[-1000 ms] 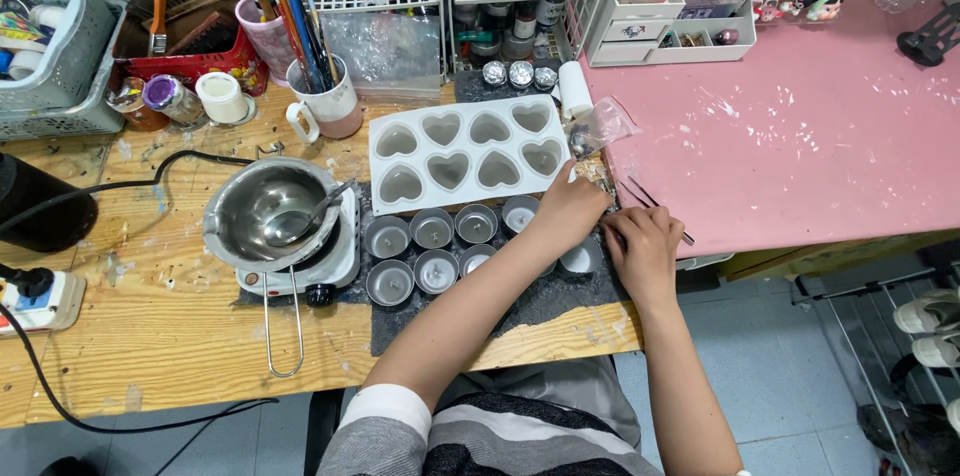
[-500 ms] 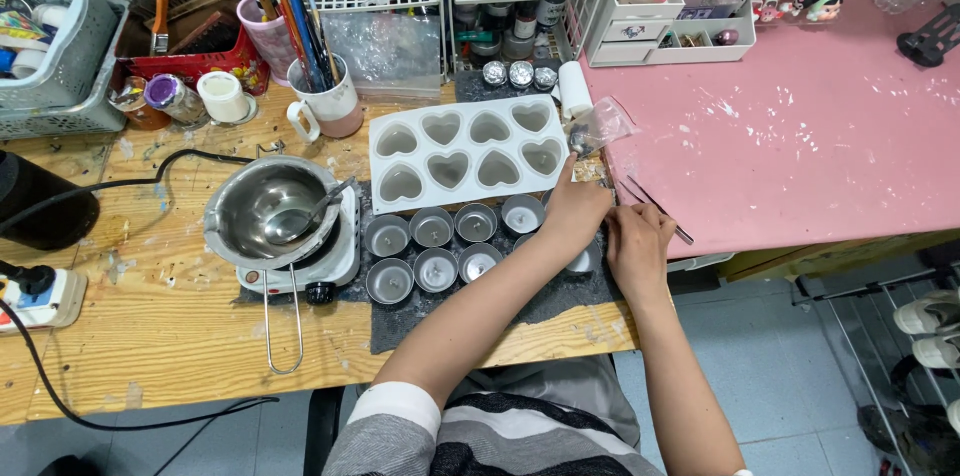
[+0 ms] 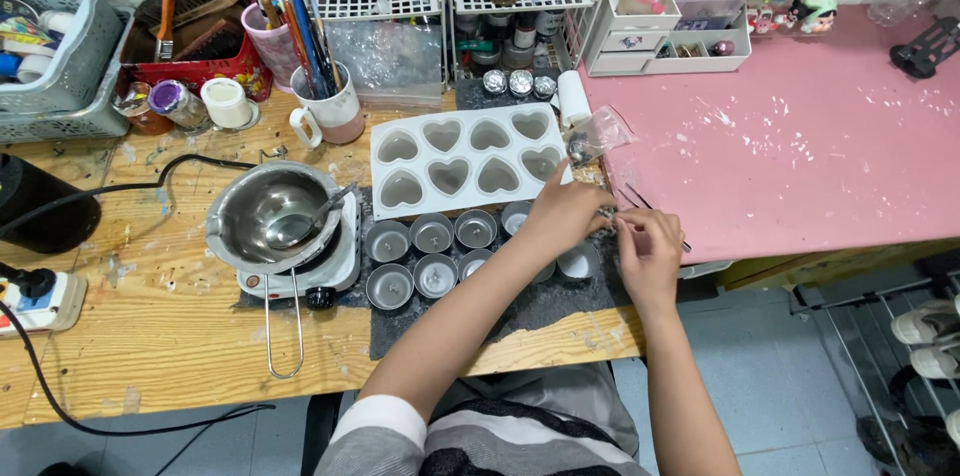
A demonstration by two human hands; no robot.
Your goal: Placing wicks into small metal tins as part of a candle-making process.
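Two hands meet at the right end of a dark mat (image 3: 540, 306) on the wooden table (image 3: 150, 336). The left hand (image 3: 566, 216) and the right hand (image 3: 650, 251) have their fingertips drawn together, pinching something very small between them; what it is cannot be made out. Just under the left hand lies a cluster of small round metal tins (image 3: 432, 254), set in two rows on the mat, with a white one (image 3: 578, 262) near the right hand. Behind the tins, touching the mat's far edge, sits a white heart-shaped silicone mould (image 3: 462, 161). Beside it, near the pink table top (image 3: 800, 136), is a crumpled clear plastic bag (image 3: 600, 134). To the left of the tins a steel pouring pot (image 3: 268, 216) with a spoon in it rests on a small white hot plate (image 3: 310, 271).
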